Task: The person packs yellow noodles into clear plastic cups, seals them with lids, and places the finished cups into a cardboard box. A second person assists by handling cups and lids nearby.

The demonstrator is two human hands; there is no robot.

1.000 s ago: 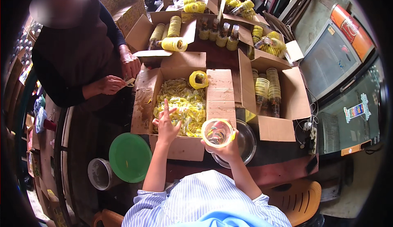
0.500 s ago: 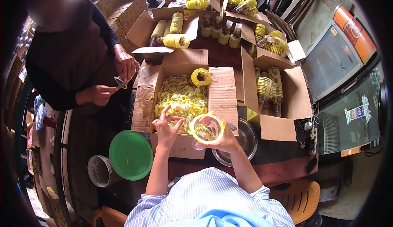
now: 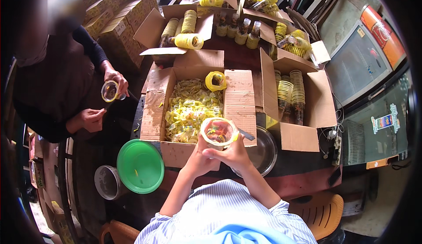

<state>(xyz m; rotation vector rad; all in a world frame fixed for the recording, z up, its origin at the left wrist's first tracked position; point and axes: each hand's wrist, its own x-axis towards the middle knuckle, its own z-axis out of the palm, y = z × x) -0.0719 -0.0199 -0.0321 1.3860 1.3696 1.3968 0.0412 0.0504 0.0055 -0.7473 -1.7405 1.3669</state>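
Your left hand (image 3: 198, 156) and right hand (image 3: 233, 152) both close around the cup (image 3: 218, 132), held just over the near edge of the box (image 3: 151, 112) of yellow pieces.

Head view, counts:
- open cardboard box w/ loose yellow pieces (image 3: 151, 107): 1
- open box w/ stacked cups (image 3: 323, 107): 1; approx 3 stacks, partly hidden
- green round lid (image 3: 140, 165): 1
- metal bowl (image 3: 266, 154): 1
- grey tub (image 3: 107, 182): 1
- clear cups in hands: 2, one here (image 3: 218, 132), one w/ co-worker (image 3: 110, 91)
- bottles in row (image 3: 239, 30): approx 4
- yellow rolls/stacks at back: too many, no count
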